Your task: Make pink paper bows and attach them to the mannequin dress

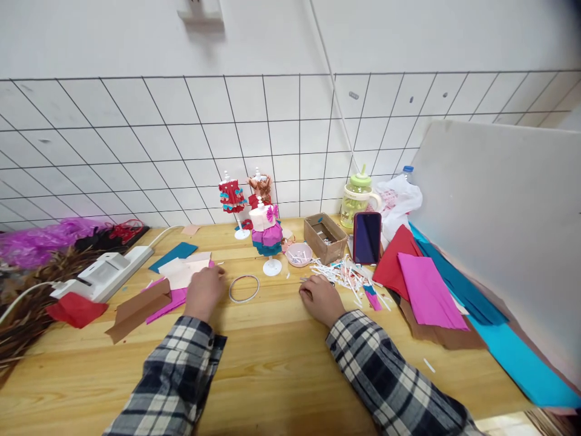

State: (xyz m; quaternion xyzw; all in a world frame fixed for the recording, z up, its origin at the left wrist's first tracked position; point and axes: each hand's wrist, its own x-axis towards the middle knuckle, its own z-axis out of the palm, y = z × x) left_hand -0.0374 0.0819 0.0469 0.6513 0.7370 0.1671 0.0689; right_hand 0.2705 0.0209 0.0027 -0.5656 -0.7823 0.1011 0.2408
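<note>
My left hand (206,293) rests on the wooden table with its fingers curled, beside cream paper (181,270) and a magenta strip (170,306). What lies under those fingers is hidden. My right hand (322,298) is closed with thumb and fingertips together, next to a heap of small white paper strips (347,274). A small greyish tip (304,280) shows by its knuckles; whether the hand holds it I cannot tell. Between the hands lies a thin white ring (244,289). Behind it stands a small dress form (267,233) in cream, magenta and teal paper.
Two more dress forms (232,197) stand behind. A pink bowl (299,254), cardboard box (325,238), phone (367,238) and green-lidded jug (358,200) are at the back right. Folded coloured papers (431,290) lie right; a power strip (104,275) lies left.
</note>
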